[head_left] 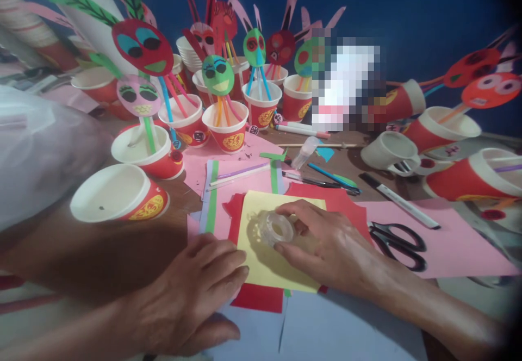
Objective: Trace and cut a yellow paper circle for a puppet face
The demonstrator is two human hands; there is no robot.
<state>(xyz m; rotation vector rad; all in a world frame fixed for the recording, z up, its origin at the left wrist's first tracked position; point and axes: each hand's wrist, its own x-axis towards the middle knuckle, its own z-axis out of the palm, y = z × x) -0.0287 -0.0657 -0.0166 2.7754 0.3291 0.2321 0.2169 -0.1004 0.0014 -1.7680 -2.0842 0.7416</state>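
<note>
In the middle of the head view, my right hand grips a clear ring-shaped object between thumb and fingers. It looks like a small roll of clear tape, tilted over a yellow paper sheet. My left hand rests flat with its thumb apart, the fingertips at the yellow sheet's left edge. Nothing shows in it. Under the yellow sheet lie red paper and a pink sheet with green strips.
Red-and-white paper cups with paper faces on straws stand behind and at both sides. Black-handled scissors and a marker lie right, on pink paper. A white mug stands beyond. A translucent plastic bag bulges at left.
</note>
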